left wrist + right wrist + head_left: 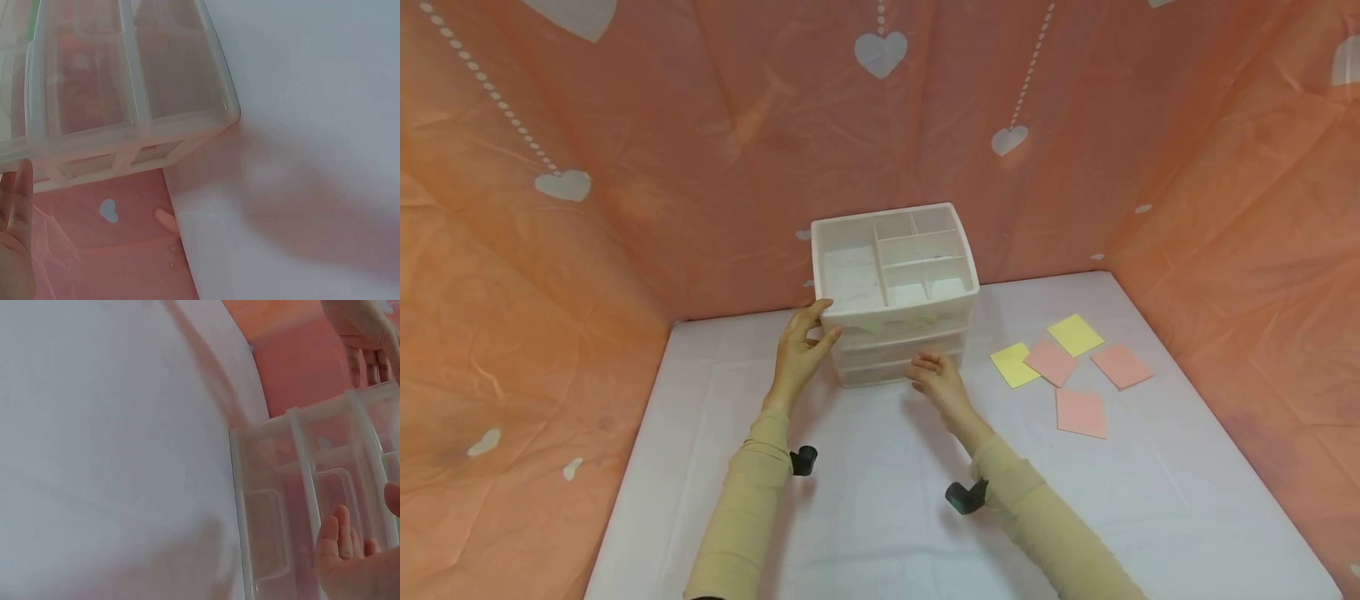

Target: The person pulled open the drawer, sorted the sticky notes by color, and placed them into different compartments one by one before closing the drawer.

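Observation:
A white, translucent drawer organizer [895,310] stands near the back of the table, its top divided into compartments and stacked drawers below. At its upper left front corner is my left hand [800,354], thumb by the front and fingers fairly straight against the side and rim. The left wrist view catches only part of that left hand [15,234] beside the organizer's side wall [87,81]. In front of the lower drawers hovers my right hand [942,385], fingers loosely bent and holding nothing. The right wrist view shows this right hand [350,562] near the drawer fronts [269,531]; contact is unclear.
Right of the organizer, several square paper notes lie on the white-covered table [880,517], among them a yellow note [1076,335] and a pink note [1081,413]. Some overlap. An orange-pink curtain [737,167] with hearts rises directly behind and along both sides.

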`<action>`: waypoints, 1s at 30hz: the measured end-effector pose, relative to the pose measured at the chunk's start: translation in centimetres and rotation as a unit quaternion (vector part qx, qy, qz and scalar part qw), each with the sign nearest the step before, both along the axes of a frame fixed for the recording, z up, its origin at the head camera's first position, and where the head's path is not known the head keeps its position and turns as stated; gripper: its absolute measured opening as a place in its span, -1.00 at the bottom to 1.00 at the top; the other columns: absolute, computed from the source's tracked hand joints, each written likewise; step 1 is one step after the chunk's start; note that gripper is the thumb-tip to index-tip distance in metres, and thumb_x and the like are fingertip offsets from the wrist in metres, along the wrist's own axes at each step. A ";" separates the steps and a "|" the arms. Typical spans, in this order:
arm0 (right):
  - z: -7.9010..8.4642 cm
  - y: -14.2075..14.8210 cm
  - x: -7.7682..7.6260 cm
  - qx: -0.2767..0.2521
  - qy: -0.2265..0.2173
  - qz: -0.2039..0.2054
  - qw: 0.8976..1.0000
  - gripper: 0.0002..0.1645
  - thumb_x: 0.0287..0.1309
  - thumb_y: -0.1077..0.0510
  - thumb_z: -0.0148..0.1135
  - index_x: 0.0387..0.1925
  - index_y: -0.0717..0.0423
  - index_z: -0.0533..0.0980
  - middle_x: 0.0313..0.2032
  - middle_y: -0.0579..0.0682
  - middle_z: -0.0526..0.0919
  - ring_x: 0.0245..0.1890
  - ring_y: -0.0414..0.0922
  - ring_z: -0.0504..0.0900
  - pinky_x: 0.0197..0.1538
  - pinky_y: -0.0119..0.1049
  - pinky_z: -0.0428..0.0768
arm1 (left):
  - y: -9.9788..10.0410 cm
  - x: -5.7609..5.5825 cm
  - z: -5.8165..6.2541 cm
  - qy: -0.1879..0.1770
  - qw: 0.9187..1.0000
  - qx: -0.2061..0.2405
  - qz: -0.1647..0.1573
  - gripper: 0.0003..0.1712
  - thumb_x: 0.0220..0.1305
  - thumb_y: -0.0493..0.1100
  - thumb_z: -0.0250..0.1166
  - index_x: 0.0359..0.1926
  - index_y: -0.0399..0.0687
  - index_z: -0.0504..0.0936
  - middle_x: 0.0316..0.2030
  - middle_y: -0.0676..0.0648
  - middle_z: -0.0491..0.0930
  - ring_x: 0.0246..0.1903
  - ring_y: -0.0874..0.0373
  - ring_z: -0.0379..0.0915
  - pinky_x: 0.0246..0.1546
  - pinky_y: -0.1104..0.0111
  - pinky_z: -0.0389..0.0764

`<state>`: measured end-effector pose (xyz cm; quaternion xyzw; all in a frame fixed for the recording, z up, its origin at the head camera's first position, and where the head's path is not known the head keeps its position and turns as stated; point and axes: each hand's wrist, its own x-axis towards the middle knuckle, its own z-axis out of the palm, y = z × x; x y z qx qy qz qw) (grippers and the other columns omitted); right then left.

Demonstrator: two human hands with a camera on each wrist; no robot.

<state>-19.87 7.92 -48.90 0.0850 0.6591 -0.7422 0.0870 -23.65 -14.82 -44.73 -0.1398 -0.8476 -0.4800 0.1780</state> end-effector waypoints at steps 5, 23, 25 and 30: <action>-0.3 -0.3 -0.1 -0.073 -0.020 0.032 0.997 -0.31 0.23 0.33 0.00 0.33 0.37 -0.01 0.13 0.28 0.37 -0.23 -0.27 0.56 0.08 -0.31 0.55 | 0.0 0.0 -0.1 -0.001 1.000 0.001 0.002 -0.50 0.20 -0.11 0.29 0.18 0.13 0.44 0.08 -0.14 0.47 -0.02 -0.09 0.50 -0.24 0.15 0.66; -1.1 -0.1 -0.7 -0.250 -0.098 0.034 0.963 -0.39 0.39 0.23 -0.16 0.39 0.13 -0.05 -0.29 -0.19 0.52 -0.24 -0.28 0.52 -0.05 -0.42 0.53 | 0.2 0.0 0.0 0.000 1.000 0.001 -0.001 -0.49 0.20 -0.11 0.29 0.18 0.14 0.44 0.09 -0.14 0.45 -0.03 -0.08 0.48 -0.25 0.15 0.66; -1.2 -0.1 -0.6 -0.247 -0.099 0.027 0.964 -0.48 0.39 0.22 -0.16 0.32 0.13 0.03 -0.31 -0.20 0.53 -0.24 -0.29 0.52 -0.05 -0.43 0.53 | 0.1 0.0 0.0 0.005 1.000 0.000 0.000 -0.49 0.19 -0.12 0.29 0.18 0.12 0.44 0.10 -0.15 0.45 -0.03 -0.09 0.48 -0.26 0.14 0.67; -1.2 -0.2 -0.4 -0.250 -0.106 0.019 0.962 -0.84 0.39 0.20 -0.14 -0.04 0.02 0.23 -0.35 -0.20 0.56 -0.27 -0.29 0.54 -0.11 -0.46 0.55 | 0.2 0.1 -0.1 0.012 1.000 -0.004 0.004 -0.49 0.19 -0.13 0.30 0.18 0.10 0.44 0.09 -0.15 0.46 -0.05 -0.07 0.49 -0.28 0.16 0.67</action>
